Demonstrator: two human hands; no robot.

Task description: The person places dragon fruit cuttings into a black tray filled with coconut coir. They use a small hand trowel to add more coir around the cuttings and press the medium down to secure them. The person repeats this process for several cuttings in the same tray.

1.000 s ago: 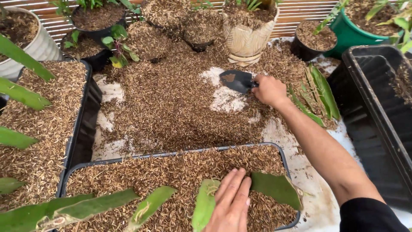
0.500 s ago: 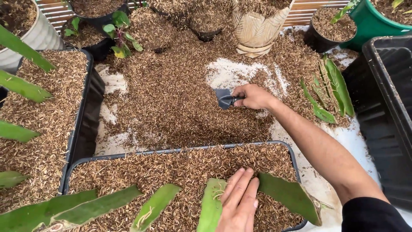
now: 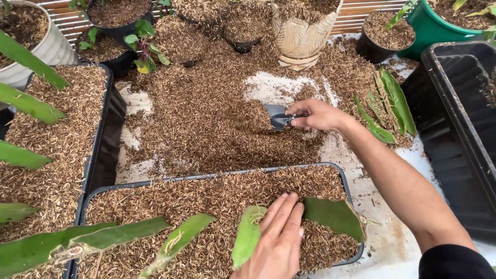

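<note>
The right hand [image 3: 318, 114] is closing its grip around one small dark scoop [image 3: 276, 117], heaped with brown husk, over the husk-strewn surface [image 3: 196, 129]. The left hand [image 3: 276, 240] is lying flat (fingers extended, gripping nothing) on one green cutting [image 3: 247, 235] in the near black tray [image 3: 217, 174]; two more cuttings are flanking it.
</note>
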